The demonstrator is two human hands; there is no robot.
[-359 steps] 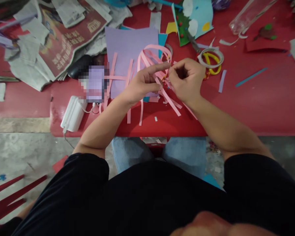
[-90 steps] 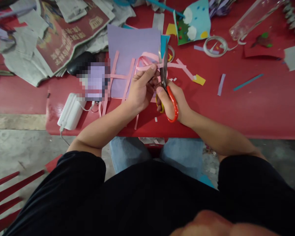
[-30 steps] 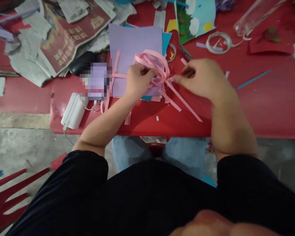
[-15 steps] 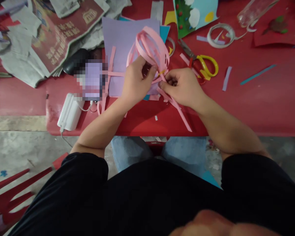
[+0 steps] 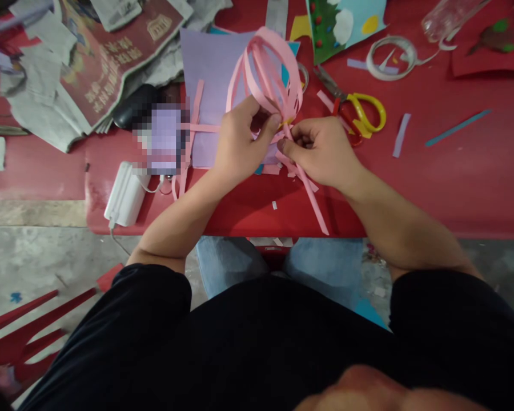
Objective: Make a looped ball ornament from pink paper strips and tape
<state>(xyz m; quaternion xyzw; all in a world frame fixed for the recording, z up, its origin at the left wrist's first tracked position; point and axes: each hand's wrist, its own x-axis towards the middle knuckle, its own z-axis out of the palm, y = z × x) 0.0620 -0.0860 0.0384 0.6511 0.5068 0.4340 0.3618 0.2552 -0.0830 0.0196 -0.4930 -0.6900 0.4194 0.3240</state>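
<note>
Several pink paper strips are bent into a loop bundle point(image 5: 263, 71), which rises above my hands with a narrow yellow band point(image 5: 286, 121) around its gathered base. My left hand point(image 5: 246, 134) is closed on the bundle near that band, thumb against fingers. Just right of it, my right hand point(image 5: 319, 147) pinches the lower part of the bundle, below the band. From there a pink strip end point(image 5: 312, 201) hangs toward the table's front edge. Behind the bundle lies a sheet of purple paper point(image 5: 201, 54), with loose pink strips point(image 5: 198, 103) across its left side.
Yellow-handled scissors point(image 5: 366, 111) and a roll of tape point(image 5: 392, 57) lie to the right on the red table point(image 5: 445, 194). At left are newspapers point(image 5: 38, 108), a black computer mouse point(image 5: 137, 107), a white power bank point(image 5: 126, 194) with a cable, and a blurred-out object point(image 5: 165, 140).
The pink loop bundle has risen slightly and stands more upright. Its hanging strip end has swung a little left. Both hands keep their grip, and the whole view has shifted slightly.
</note>
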